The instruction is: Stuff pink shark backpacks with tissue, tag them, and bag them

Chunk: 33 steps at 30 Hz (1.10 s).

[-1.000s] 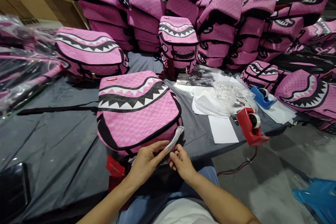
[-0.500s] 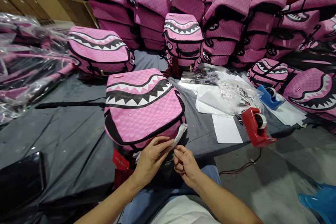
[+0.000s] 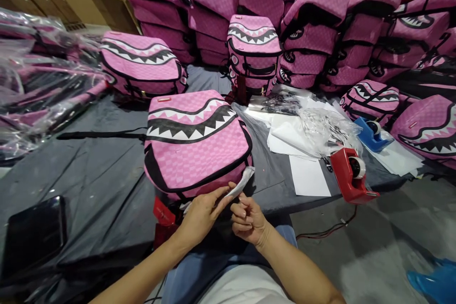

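A pink checkered backpack (image 3: 199,152) with a black-and-white shark-teeth print lies on the dark-covered table in front of me. From its near right edge sticks out a crumpled white strip (image 3: 244,181), apparently thin paper or tissue. My left hand (image 3: 203,211) is closed on the strip's lower part, its fingers against the backpack's near side. Just right of it, my right hand (image 3: 250,221) has curled fingers, with the fingertips at the strip's lower end; what they pinch is hidden. A red tag (image 3: 164,211) hangs by the backpack's near left corner.
Stacked pink backpacks (image 3: 309,42) line the back. At right are white paper sheets (image 3: 309,175), a red tape dispenser (image 3: 351,175) and a blue tape dispenser (image 3: 373,134). Plastic-wrapped bags (image 3: 42,90) lie left, with a black tablet-like object (image 3: 35,228) nearer. A black strap (image 3: 99,136) extends leftward.
My right hand has shifted slightly left and its fingers have changed their curl beside the strip. My left hand stays at the strip. The whole view has moved a little.
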{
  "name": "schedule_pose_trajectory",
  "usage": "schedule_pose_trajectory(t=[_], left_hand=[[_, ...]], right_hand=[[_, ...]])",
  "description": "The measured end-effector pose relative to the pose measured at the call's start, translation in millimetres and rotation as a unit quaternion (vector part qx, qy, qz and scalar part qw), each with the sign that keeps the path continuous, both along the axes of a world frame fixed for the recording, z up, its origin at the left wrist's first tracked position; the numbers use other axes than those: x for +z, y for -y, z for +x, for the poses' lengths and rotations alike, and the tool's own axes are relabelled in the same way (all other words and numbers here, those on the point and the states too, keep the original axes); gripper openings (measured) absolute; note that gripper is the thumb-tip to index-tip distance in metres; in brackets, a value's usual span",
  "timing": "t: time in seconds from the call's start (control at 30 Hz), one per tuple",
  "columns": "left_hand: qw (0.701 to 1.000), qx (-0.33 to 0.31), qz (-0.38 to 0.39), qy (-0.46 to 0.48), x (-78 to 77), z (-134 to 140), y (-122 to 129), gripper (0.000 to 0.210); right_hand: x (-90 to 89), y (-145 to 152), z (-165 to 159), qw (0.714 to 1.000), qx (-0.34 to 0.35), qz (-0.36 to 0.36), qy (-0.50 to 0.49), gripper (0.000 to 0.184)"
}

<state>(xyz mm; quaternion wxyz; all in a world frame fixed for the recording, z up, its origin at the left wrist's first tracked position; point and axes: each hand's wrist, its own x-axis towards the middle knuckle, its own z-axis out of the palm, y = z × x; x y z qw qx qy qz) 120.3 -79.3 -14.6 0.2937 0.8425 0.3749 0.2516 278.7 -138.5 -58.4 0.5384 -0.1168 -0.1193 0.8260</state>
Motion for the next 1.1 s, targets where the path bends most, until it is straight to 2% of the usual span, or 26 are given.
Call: schedule_pose_trajectory(t=[0.07,0.17,0.2,0.27,0.4,0.53,0.67,0.77,0.87,0.9,0.93,0.97,1.0,1.03,1.07,1.1], left_hand=[[0.992,-0.034,0.124,-0.012,-8.5,-1,1,0.037],[0.932,-0.057,0.356,-0.036,-19.7,-5,4,0.059],[0.909,-0.064,0.408,-0.054,-21.4,-7,5,0.065],[0.877,-0.080,0.464,-0.092,-21.3,-11,6,0.067],[0.852,-0.110,0.489,-0.149,-16.2,-27,8,0.051],[0.876,-0.088,0.457,-0.124,-13.2,-41,18,0.046],[0.889,-0.076,0.445,-0.074,-9.6,-32,30,0.036],[0.872,-0.065,0.464,-0.139,-10.6,-26,32,0.037],[0.862,-0.108,0.467,-0.165,-10.0,-39,26,0.039],[0.871,-0.094,0.460,-0.147,-7.6,-47,21,0.040],[0.890,-0.046,0.439,-0.116,-3.6,-54,13,0.042],[0.916,0.037,0.393,-0.072,2.0,-60,4,0.044],[0.939,0.144,0.313,-0.008,8.9,-66,-8,0.046],[0.940,0.268,0.200,0.069,16.3,-69,-22,0.047],[0.916,0.364,0.053,0.161,23.5,-72,-35,0.055],[0.867,0.417,-0.089,0.259,29.4,-72,-47,0.064]], right_hand=[[-2.4,3,6,0.998,-0.046,-0.023,0.026,0.043],[-5.5,7,16,0.989,-0.112,-0.060,0.073,0.050],[-6.1,8,20,0.985,-0.125,-0.069,0.093,0.051],[-5.8,7,28,0.974,-0.149,-0.084,0.146,0.053],[-0.7,-5,44,0.933,-0.203,-0.109,0.276,0.056],[3.2,-24,55,0.896,-0.260,-0.110,0.342,0.055],[-3.6,-37,55,0.860,-0.319,-0.085,0.390,0.052],[-15.2,-42,49,0.860,-0.301,-0.070,0.406,0.047],[-26.0,-44,43,0.875,-0.261,-0.057,0.405,0.046],[-28.2,-45,42,0.879,-0.255,-0.060,0.398,0.047],[-29.2,-48,42,0.882,-0.255,-0.068,0.390,0.047],[-28.9,-51,42,0.884,-0.259,-0.078,0.382,0.047],[-27.2,-56,41,0.884,-0.263,-0.087,0.377,0.046],[-23.9,-62,40,0.884,-0.261,-0.098,0.375,0.045],[-19.1,-68,40,0.885,-0.250,-0.108,0.378,0.045],[-12.5,-74,39,0.885,-0.235,-0.116,0.385,0.046]])
